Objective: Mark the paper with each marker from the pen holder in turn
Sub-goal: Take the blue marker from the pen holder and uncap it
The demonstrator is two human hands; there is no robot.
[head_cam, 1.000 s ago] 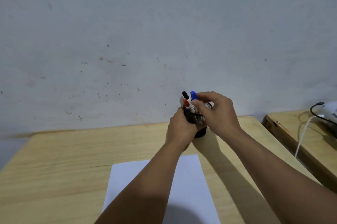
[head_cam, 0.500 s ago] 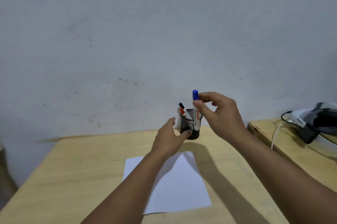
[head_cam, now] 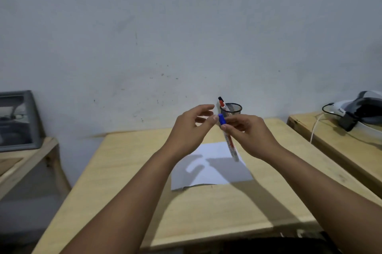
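Fingers (head_cam: 237, 124) of the right hand (head_cam: 248, 136) pinch the blue marker (head_cam: 228, 140) above the paper (head_cam: 217, 173); left hand (head_cam: 192, 127) fingers spread, thumb at its cap (head_cam: 221, 119).

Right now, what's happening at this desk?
A person holds the blue-capped marker in the right hand, above the paper. The left hand reaches for its cap, which is on. The red marker and black marker stand in the mesh pen holder. The paper looks unmarked.
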